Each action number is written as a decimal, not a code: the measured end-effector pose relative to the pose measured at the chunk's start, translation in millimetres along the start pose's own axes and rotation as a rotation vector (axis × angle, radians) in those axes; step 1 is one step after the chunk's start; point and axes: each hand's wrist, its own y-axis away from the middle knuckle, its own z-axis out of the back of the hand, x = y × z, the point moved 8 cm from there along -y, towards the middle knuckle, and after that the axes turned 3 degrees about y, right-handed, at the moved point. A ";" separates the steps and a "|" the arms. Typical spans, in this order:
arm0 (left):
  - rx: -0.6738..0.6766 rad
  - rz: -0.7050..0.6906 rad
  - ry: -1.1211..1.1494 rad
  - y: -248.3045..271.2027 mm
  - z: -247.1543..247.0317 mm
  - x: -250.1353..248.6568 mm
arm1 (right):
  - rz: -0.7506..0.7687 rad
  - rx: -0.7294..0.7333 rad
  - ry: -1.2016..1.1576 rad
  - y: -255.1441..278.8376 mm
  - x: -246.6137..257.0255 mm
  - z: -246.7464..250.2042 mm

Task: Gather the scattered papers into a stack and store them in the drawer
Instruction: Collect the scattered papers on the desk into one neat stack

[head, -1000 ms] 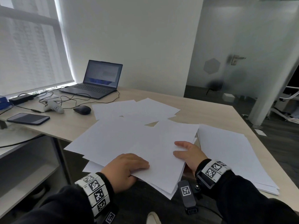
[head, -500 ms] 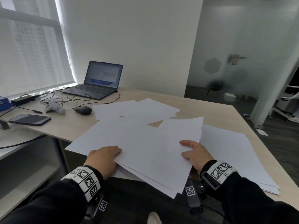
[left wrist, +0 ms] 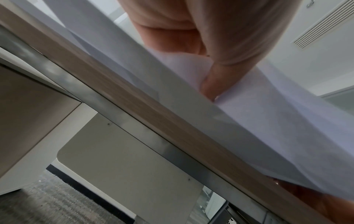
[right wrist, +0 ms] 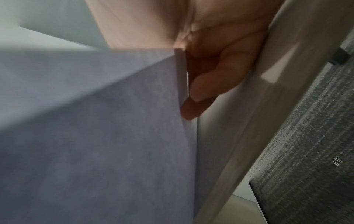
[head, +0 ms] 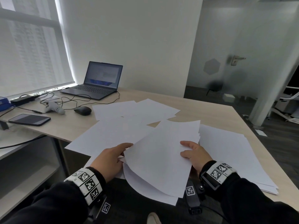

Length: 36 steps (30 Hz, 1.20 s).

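Observation:
A bundle of white papers is held between both hands, tilted up, with its near end hanging past the desk's front edge. My left hand pinches the bundle's left edge; in the left wrist view a finger tucks between the sheets. My right hand grips the right edge, thumb on top, with its fingers curled under the papers. Loose sheets lie to the left, more sheets lie farther back, and a stack lies on the right. No drawer is in view.
On the wooden desk, at the back left, stand an open laptop, a mouse, a phone, a grey handheld device and cables. An open shelf unit stands below on the left. A glass door is at the right.
The left hand slid off the top sheets out to the left, then came back to the bundle's left edge. The bundle has turned, lifted and moved toward the right hand.

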 end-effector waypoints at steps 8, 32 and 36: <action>0.130 -0.048 -0.352 8.7 -17.8 15.0 | 0.028 -0.043 0.119 -3.8 0.7 9.0; -0.081 -0.183 0.008 9.5 -12.2 19.7 | 0.024 0.031 0.079 -3.6 1.1 -4.2; -0.095 -0.101 -0.180 5.1 -6.8 29.2 | 0.021 0.006 0.099 -7.3 -3.0 -1.9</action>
